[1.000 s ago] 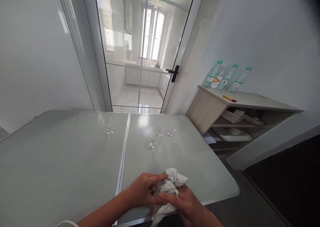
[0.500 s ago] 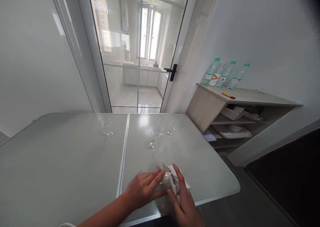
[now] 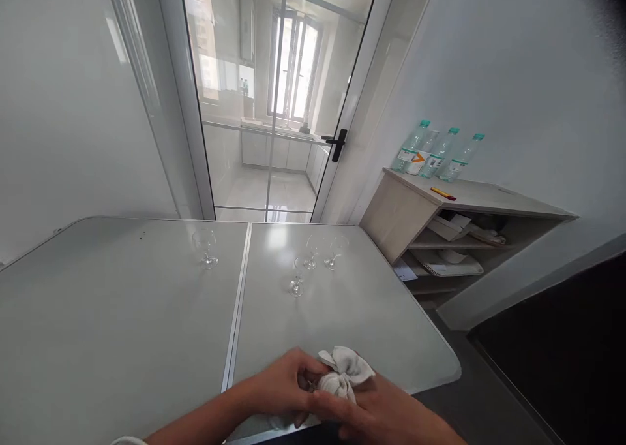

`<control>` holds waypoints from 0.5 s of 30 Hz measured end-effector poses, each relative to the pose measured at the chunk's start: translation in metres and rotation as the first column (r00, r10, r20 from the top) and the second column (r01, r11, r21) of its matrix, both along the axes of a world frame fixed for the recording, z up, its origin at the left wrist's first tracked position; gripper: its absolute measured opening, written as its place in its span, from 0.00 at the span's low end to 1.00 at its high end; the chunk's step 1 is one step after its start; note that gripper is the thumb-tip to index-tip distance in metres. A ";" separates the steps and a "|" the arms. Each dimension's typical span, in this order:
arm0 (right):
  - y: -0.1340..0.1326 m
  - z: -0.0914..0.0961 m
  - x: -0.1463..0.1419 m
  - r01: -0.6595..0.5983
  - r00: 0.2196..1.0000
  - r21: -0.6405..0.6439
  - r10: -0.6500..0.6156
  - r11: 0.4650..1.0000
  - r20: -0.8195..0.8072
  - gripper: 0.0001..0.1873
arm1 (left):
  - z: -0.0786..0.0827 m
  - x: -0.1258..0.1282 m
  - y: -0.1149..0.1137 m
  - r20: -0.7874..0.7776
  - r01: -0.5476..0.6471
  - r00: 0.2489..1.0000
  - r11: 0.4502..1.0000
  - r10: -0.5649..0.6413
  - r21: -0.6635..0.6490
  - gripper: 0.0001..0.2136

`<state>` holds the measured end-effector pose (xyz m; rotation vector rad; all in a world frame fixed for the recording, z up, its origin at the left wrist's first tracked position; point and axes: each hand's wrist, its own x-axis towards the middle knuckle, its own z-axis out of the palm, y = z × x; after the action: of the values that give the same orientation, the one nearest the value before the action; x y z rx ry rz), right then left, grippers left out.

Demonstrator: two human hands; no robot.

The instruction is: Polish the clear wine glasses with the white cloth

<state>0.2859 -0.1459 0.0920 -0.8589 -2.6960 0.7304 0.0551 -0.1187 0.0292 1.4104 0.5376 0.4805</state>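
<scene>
Right hand (image 3: pixel 369 406) clutching bunched white cloth (image 3: pixel 348 365); left hand (image 3: pixel 288 383), left of cloth, fingers curled round mostly hidden clear glass (image 3: pixel 310 384), seemingly steadying it; four stemmed transparent glasses (image 3: pixel 296 289) beyond cloth, apparently elbow-safe.

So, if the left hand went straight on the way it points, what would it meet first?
The white cloth, which the left hand seems to touch; the right hand looks next, though depth there is unclear.

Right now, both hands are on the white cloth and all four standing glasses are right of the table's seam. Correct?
Not quite. The head view shows one glass left of the seam; the other three glasses stand right of it. The left hand and right hand are on the cloth, as you said.
</scene>
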 end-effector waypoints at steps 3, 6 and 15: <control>-0.002 0.005 -0.001 0.018 0.999 -0.064 -0.022 0.998 -0.050 0.26 | -0.001 -0.001 0.002 0.026 -0.017 0.999 0.996 0.019 -0.091 0.26; -0.008 0.003 -0.011 0.223 0.939 -0.211 -0.268 0.952 -0.215 0.27 | -0.010 -0.004 0.005 0.024 -0.235 0.971 0.930 0.238 0.284 0.27; 0.009 -0.017 -0.037 0.231 0.754 -0.742 -0.598 0.629 -0.272 0.29 | -0.038 -0.009 0.009 -0.024 -0.066 0.870 0.164 0.493 0.984 0.26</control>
<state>0.2487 -0.1366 0.0749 -1.1984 -1.6223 1.5827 0.0461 -0.1101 -0.0086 2.7364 0.8738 1.0143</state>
